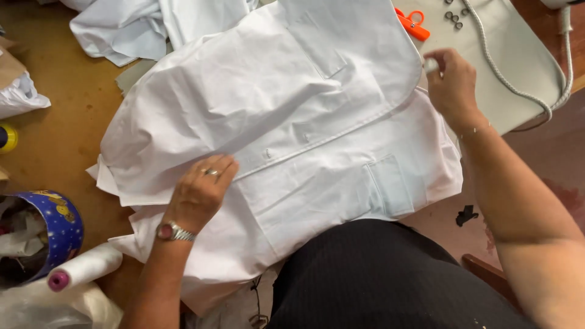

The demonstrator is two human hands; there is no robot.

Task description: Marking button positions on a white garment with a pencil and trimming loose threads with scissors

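Observation:
A white buttoned shirt (pixel 286 116) lies spread across the wooden table, front up, with a pocket near its lower right. My left hand (pixel 201 189), wearing a ring and a wristwatch, rests flat with fingers apart on the shirt's left front near the button placket. My right hand (pixel 452 85) is at the shirt's right edge, its fingers pinched around a small white object, likely chalk or a thread piece. Small white buttons (pixel 267 153) show along the placket.
More white cloth (pixel 140 27) is heaped at the back left. Orange scissors (pixel 411 24) and small dark rings (pixel 454 18) lie on a grey pad (pixel 518 55) with a white cord (pixel 506 79). A blue tin (pixel 58 225) and a white thread spool (pixel 85 268) sit at the left.

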